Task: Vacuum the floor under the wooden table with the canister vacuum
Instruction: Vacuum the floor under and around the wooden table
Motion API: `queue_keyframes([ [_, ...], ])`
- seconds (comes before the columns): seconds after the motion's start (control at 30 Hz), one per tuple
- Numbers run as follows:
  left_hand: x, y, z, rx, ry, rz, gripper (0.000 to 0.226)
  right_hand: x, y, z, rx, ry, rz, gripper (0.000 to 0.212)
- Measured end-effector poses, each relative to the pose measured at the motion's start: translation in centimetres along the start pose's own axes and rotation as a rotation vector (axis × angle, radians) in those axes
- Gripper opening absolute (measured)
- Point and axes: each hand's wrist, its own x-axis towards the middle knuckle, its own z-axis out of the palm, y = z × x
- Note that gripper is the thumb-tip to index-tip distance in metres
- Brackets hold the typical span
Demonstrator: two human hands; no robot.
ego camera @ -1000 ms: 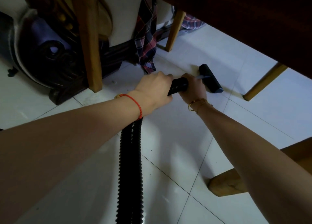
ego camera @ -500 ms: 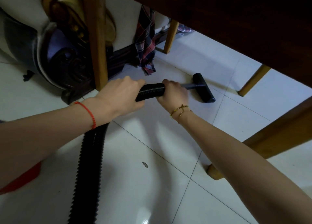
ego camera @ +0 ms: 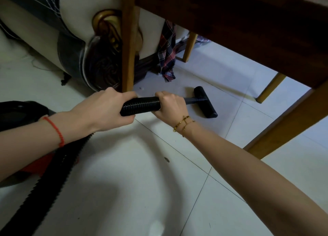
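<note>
Both hands are wrapped around the black ribbed vacuum hose [ego camera: 142, 105], the left hand [ego camera: 106, 109] behind and the right hand [ego camera: 170, 106] ahead, nearer the T-shaped floor nozzle [ego camera: 205, 102]. The nozzle rests on the white tiled floor [ego camera: 124, 182] just under the edge of the wooden table [ego camera: 230, 22]. It lies ahead and to the right of the right hand, its bar crosswise to the hose. The hose's long axis points in under the table, between the near table leg [ego camera: 128, 49] and the slanted leg [ego camera: 287, 122], so a push would likely run along that line.

Bare arms; red cord bracelet [ego camera: 56, 131] on L wrist, 2 gold bracelets [ego camera: 183, 123] on R.
</note>
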Motion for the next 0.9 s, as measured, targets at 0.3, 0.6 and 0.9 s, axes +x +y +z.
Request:
queue_keyframes([
  [0.3,0.2,1.5,-0.3,-0.002,0.014,0.081,0.034,-1.6,0.6,-1.9,-0.006,-0.026,0.051,0.026],
  [0.6,6.7,4.8,2.8,0.001,-0.014,0.149,0.034,-2.7,7.1,-2.0,-0.096,-0.049,0.206,0.022],
  [0.9,14.2,9.0,6.9,-0.033,-0.050,0.245,0.034,-3.6,14.6,-1.7,-0.145,-0.057,0.428,0.026],
])
